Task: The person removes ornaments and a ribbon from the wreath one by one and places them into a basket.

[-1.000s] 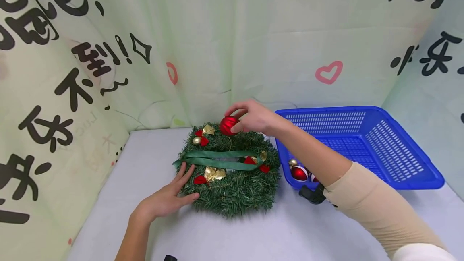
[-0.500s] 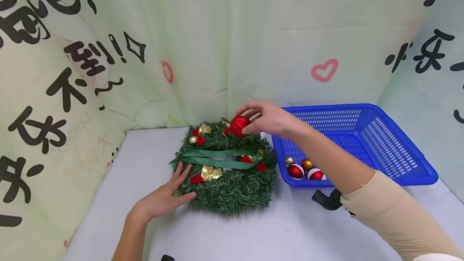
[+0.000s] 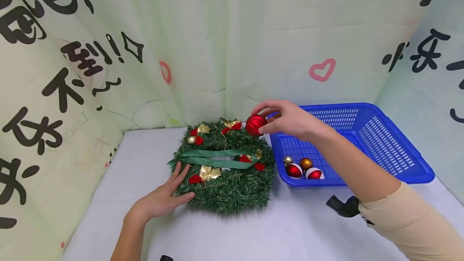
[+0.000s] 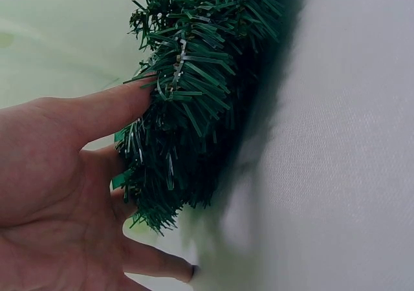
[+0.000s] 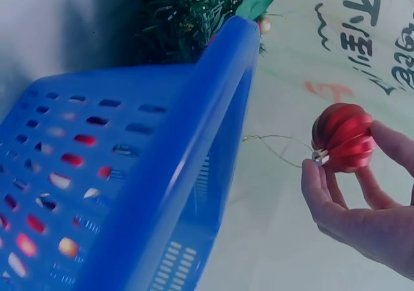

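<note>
My right hand [image 3: 286,119] pinches a red ridged Christmas bauble [image 3: 256,125] over the wreath's back right edge, close to the basket. In the right wrist view a thin gold loop hangs from the cap of the bauble [image 5: 343,138]. The green wreath [image 3: 232,196] lies on the table, with a green ribbon [image 3: 214,160] across its middle and several red and gold bows. At its left side my left hand [image 3: 157,201] rests with fingers spread and straight. In the left wrist view the thumb of the left hand [image 4: 71,149] touches the green needles.
A blue plastic basket [image 3: 402,144] stands to the right of the wreath. Inside its near left corner are red-and-white baubles [image 3: 294,170], an orange bauble [image 3: 306,163] and a small gold one [image 3: 288,160]. A printed curtain [image 3: 268,51] hangs behind the white table [image 3: 232,237].
My right hand has moved right with the red bauble, from over the wreath's back toward the basket. A bow at the back of the wreath has come into sight. The left hand has stayed put.
</note>
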`<state>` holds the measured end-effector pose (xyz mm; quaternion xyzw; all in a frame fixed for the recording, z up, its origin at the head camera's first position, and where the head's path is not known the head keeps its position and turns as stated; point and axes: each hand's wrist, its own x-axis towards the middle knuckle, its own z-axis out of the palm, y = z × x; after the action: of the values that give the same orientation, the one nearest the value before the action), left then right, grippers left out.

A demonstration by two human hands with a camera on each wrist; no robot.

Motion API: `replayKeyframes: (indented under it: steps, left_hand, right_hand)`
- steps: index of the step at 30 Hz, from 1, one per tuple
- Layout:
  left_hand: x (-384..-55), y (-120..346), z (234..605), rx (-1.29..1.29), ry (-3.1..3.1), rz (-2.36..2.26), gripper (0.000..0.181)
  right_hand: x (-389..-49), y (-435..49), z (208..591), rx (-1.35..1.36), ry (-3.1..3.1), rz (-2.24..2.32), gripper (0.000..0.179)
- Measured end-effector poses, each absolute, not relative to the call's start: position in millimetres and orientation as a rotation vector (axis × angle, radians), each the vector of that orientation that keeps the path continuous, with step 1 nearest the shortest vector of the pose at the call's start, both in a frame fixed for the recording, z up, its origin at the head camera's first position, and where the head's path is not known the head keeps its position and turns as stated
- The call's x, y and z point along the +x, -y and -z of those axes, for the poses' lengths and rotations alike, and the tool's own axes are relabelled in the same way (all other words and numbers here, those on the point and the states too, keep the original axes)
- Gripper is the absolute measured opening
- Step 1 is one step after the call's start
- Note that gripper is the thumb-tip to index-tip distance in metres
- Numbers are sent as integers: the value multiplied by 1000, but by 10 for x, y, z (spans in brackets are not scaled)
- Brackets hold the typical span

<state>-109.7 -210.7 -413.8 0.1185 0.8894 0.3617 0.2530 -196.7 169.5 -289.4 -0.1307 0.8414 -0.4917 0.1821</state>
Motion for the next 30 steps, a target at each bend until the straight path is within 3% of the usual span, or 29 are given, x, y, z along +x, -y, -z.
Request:
replayKeyframes:
  steps: [30]
  left_hand:
    - [-1099, 2111, 4140, 321, -2420, -971, 90]
  right_hand:
    - [-1766, -2333, 3122, -271, -2444, 1392, 49]
